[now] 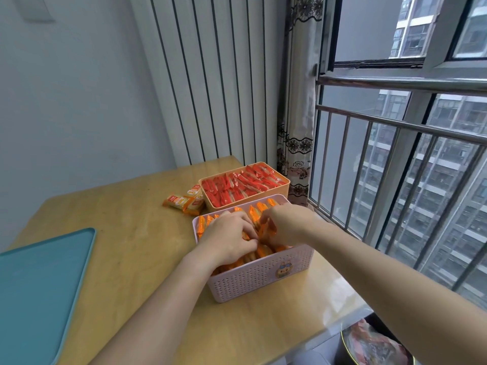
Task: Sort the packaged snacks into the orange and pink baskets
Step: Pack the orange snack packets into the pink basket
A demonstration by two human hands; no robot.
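Observation:
A pink perforated basket (pixel 266 275) stands near the table's right edge, packed with upright orange snack packets (pixel 255 214). Both my hands are inside it. My left hand (pixel 229 237) lies over the packets with its fingers curled down among them. My right hand (pixel 283 223) pinches an orange packet at the middle of the basket. Behind it an orange basket (pixel 210 204) holds rows of red snack packets (pixel 237 184). Several loose orange packets (pixel 184 201) lie on the table left of the orange basket.
A teal tray (pixel 39 285) covers the wooden table's (pixel 137 246) front left. A window with metal railing (pixel 395 143) runs along the right, a curtain at the corner. Below the table's right edge sits a round container with a bag (pixel 374 343).

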